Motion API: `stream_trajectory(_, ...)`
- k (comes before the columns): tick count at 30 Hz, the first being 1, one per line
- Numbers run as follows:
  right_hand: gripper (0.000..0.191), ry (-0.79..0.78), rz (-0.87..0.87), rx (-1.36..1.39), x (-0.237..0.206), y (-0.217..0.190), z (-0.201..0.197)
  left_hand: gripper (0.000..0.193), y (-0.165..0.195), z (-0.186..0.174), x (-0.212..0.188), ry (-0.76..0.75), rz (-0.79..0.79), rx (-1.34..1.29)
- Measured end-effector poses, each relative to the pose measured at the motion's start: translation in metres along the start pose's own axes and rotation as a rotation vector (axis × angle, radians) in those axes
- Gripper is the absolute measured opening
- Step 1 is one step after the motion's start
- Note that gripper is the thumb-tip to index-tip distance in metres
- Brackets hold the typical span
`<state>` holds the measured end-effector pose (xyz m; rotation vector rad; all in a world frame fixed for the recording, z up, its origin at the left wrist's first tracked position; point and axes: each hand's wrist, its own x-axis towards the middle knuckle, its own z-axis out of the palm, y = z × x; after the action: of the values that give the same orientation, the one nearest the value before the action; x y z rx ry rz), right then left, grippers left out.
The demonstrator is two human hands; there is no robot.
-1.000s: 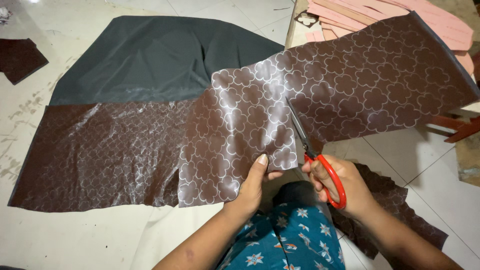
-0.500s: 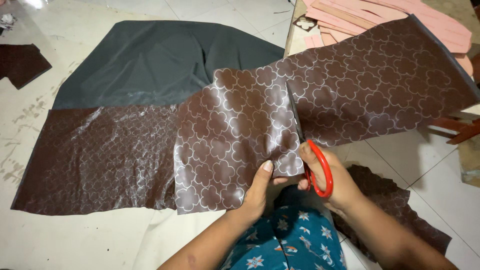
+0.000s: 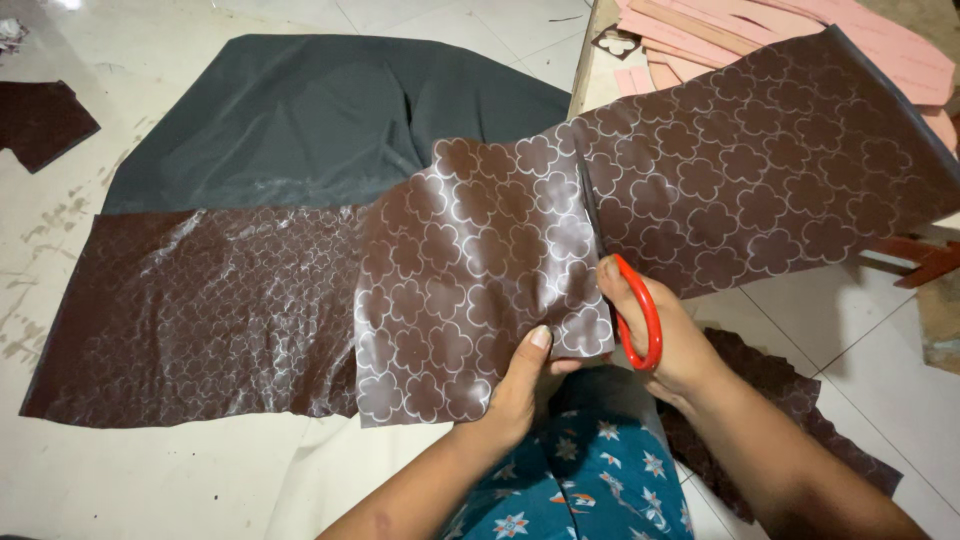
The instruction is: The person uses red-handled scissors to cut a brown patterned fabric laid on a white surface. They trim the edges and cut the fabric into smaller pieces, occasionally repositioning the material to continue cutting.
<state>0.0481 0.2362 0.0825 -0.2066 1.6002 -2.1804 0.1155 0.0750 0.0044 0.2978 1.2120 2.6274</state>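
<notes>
1. The left hand [image 3: 520,385] pinches the near edge of the brown patterned sheet [image 3: 480,270], thumb on top and fingers tucked under, closed firmly on the material.
2. The right hand [image 3: 670,340] is wrapped around the red handles of the scissors [image 3: 625,290], its thumb through a loop; the handles sit close together, and the dark blade runs up the cut line in the sheet.
3. The brown patterned sheet, shiny with pale flower outlines, is lifted above the person's lap; to the left it lies flat on the tiled floor [image 3: 200,480], and to the right it drapes up towards the far right corner of the view.
4. A dark grey cloth [image 3: 300,120] lies on the floor beyond the sheet, partly under it.
5. Pink strips [image 3: 800,20] are stacked at the far right edge.
6. A brown offcut [image 3: 800,410] lies on the floor under the right forearm, and another dark scrap [image 3: 40,120] lies near the far left edge.
</notes>
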Motion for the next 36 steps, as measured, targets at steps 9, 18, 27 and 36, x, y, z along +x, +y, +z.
stream_trajectory(9,0.042,-0.001,0.052,0.067,-0.004,-0.016,0.018,0.060,0.010,0.008,-0.003,-0.010,-0.002,-0.017)
stream_trajectory(18,0.048,0.132,0.156,-0.104,-0.001,-0.014,0.002,0.053,0.035,0.019,-0.006,0.002,0.051,0.017)
stream_trajectory(27,0.046,0.127,0.151,-0.244,0.007,-0.024,-0.010,0.050,0.037,0.014,-0.007,0.209,-0.018,0.095)
stream_trajectory(36,0.046,-0.049,0.111,-0.255,0.026,-0.058,-0.013,0.052,0.036,0.008,-0.003,0.128,-0.024,0.092)
